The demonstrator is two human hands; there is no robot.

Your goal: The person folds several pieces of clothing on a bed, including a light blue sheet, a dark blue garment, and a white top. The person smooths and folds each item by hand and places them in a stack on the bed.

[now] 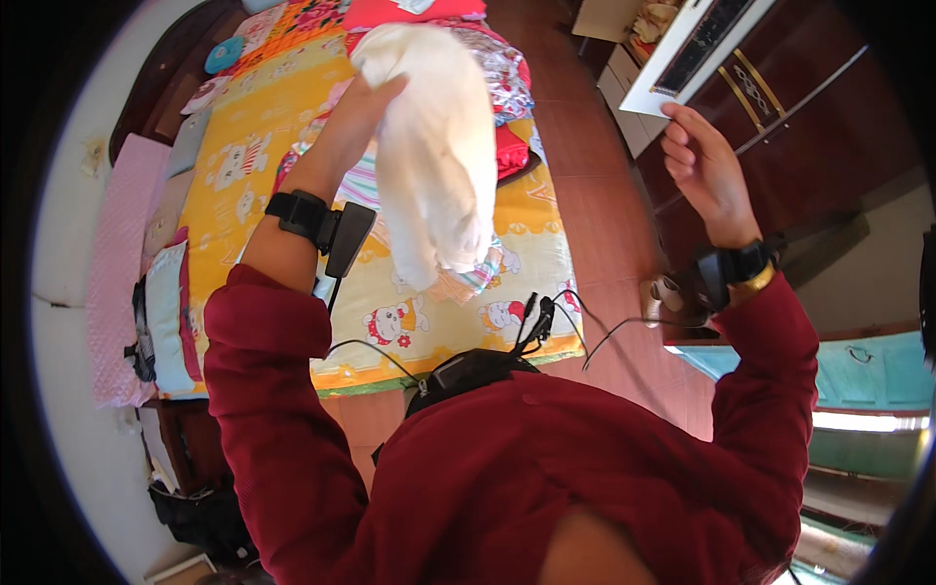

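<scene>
A cream-white cloth garment (439,146) hangs in front of me above the bed, soft and partly folded over. My left hand (376,95) holds it near its upper left side, with the thumb on the outside and the fingers hidden in the cloth. To the right, my right hand (702,161) is raised with its fingers curled. Its fingertips pinch the lower corner of an open white cabinet door (643,102) that has a dark, gold-edged panel. Under the garment lies striped clothing (358,183) on the bed.
A bed with a yellow cartoon-print sheet (241,197) fills the middle. Red and patterned clothes (515,153) are piled at its right edge. Dark red wardrobe doors (797,88) stand on the right, with shoes (662,296) below. Black cables (585,314) run by my waist.
</scene>
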